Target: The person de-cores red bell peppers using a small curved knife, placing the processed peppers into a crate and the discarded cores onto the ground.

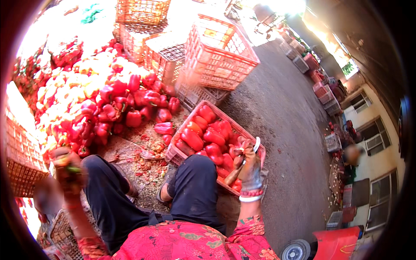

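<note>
My right hand, with a white bangle and red beads at the wrist, is closed over the right side of a pink plastic crate of red bell peppers. It grips a hand tool with a wooden handle; a pale curved piece shows above the fingers. At the far left my left hand is raised and closed around something greenish, blurred and mostly hidden by the fingers. Beyond that hand lies a big heap of red bell peppers.
Empty orange crates are stacked behind the filled one. Another orange crate stands by my left arm. Pepper scraps litter the ground around my feet. Along the right run a paved lane, more crates, and a red vehicle with a wheel.
</note>
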A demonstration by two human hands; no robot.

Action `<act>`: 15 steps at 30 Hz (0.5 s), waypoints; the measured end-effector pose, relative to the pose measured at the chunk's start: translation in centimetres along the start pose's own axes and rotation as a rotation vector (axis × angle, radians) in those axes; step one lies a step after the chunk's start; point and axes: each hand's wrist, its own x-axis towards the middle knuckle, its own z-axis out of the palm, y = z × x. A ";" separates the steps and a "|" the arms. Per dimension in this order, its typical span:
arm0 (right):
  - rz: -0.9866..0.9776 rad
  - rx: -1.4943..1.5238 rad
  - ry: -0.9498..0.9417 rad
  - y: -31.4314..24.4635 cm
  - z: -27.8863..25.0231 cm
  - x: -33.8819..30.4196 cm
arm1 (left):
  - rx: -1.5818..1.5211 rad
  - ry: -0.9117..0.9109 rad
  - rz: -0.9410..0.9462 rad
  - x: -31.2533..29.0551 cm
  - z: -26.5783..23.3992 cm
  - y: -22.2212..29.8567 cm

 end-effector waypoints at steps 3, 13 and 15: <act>0.189 -0.283 0.269 5.2 -7.6 5.6 | 0.184 0.199 0.032 1.4 -7.0 2.6; 0.239 0.882 -0.009 8.8 -17.8 10.8 | 0.788 0.586 -0.125 0.3 -20.6 9.8; 0.225 1.095 0.029 7.8 -15.0 12.3 | 0.945 0.590 -0.153 0.7 -19.7 11.7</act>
